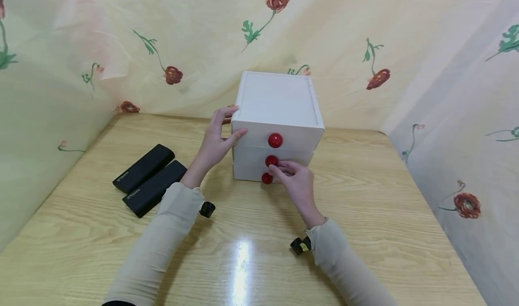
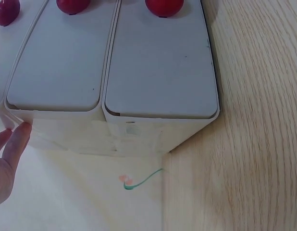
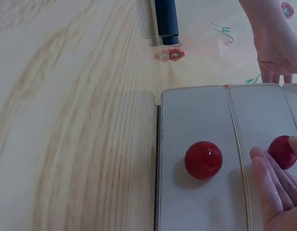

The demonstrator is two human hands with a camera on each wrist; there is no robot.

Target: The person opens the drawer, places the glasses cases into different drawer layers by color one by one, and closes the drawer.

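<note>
In the head view, the person's right hand (image 1: 298,180) pinches the middle red knob (image 1: 271,161) of a white drawer unit (image 1: 279,98), thumb and fingertips on the ball. The unit stands directly behind that grip; the top knob (image 1: 275,140) sits just above it and the bottom knob (image 1: 266,178) just below. The left hand (image 1: 215,139), to the left of the grip, rests spread at the unit's upper corner, thumb on the front, holding no knob. Two black cases (image 1: 143,168) lie well off to the left.

In the left wrist view, the left fingers touch the unit's side near a seam. The walls look like thin, rigid plastic, probably light enough for the whole unit to slide unless steadied there.

In the right wrist view, thumb and fingers meet the pinched ball from opposite sides, and the bottom knob is next to the grip. The glossy ball looks hard and perhaps slippery; holding it behind its widest part, close to the drawer face, should be surest. It does not look fragile.
</note>
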